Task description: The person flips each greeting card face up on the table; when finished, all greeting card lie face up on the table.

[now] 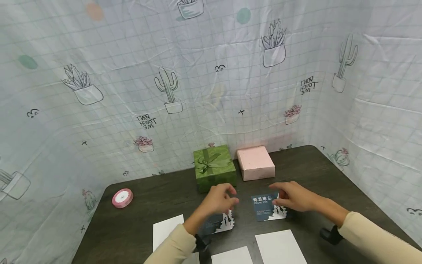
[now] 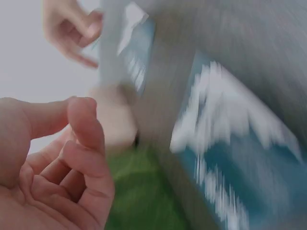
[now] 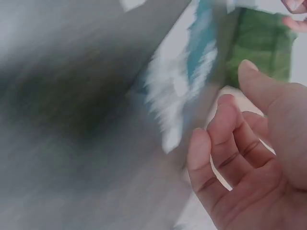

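My left hand (image 1: pixel 219 199) hovers over a dark blue printed card (image 1: pixel 215 224) with a white jagged pattern, partly hidden under the hand. Its fingers curl loosely, with nothing between them; in the left wrist view the thumb and fingertips of this hand (image 2: pixel 72 163) come close together. To the right, my right hand (image 1: pixel 295 197) is above the right edge of a second blue card (image 1: pixel 262 208) that reads "THANK YOU". Thumb and fingers of the right hand (image 3: pixel 249 148) are apart and relaxed, holding nothing. Both cards look blurred in the wrist views.
Behind the cards stand a green gift box (image 1: pixel 215 167) with a bow and a pink box (image 1: pixel 256 163). A pink ribbon roll (image 1: pixel 122 198) lies at the left of the dark table (image 1: pixel 141 205). Several white cards (image 1: pixel 280 246) lie along the front. A patterned curtain (image 1: pixel 197 88) surrounds the back and sides.
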The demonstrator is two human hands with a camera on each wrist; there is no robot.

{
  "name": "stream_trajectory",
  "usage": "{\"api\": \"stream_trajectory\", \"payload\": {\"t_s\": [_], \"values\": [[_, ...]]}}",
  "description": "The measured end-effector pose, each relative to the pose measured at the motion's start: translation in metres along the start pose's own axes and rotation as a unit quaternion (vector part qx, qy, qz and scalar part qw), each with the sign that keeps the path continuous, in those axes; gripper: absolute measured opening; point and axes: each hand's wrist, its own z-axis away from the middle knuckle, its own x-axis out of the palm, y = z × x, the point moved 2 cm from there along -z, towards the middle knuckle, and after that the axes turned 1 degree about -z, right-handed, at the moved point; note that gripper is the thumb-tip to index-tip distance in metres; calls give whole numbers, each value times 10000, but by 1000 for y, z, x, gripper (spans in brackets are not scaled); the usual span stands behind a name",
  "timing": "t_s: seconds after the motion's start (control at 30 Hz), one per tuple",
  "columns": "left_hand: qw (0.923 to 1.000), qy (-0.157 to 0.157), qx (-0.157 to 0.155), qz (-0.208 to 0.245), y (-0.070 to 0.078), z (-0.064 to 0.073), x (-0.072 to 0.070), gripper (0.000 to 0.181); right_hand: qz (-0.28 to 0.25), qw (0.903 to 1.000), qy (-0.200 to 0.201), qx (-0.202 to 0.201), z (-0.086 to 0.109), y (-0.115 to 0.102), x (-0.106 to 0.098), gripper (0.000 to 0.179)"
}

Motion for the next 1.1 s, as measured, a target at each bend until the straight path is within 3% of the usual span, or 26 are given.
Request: {"api": "stream_trajectory", "payload": {"t_s": [0.13,0.23,0.33,0.47,0.63,0.83,0.97,1.1], "values": [[9994,340,-93,-17,-23,35,-62,17,-204,9995,21,-229,-31,-32,7,52],[9980,567,-288,-29,-44,63,-98,18,-421,9984,-137,-349,-58,-55,21,51],[9958,768,-489,-23,-65,86,-124,21,-657,9963,-383,-388,-85,-77,38,50],[9924,997,-714,-133,-89,110,-147,27,-884,9933,-656,-343,-119,-101,58,50],[9892,1036,-908,-491,-117,130,-159,35,-821,9927,-832,-287,-156,-125,79,50],[9877,747,-1063,-875,-151,144,-150,66,-536,9922,-1113,185,-184,-143,109,60],[9841,651,-1249,-1082,-162,150,-142,78,-421,9900,-1309,318,-196,-150,130,70],[9815,613,-1389,-1162,-166,153,-138,78,-171,9884,-1468,351,-204,-154,147,77]]}}
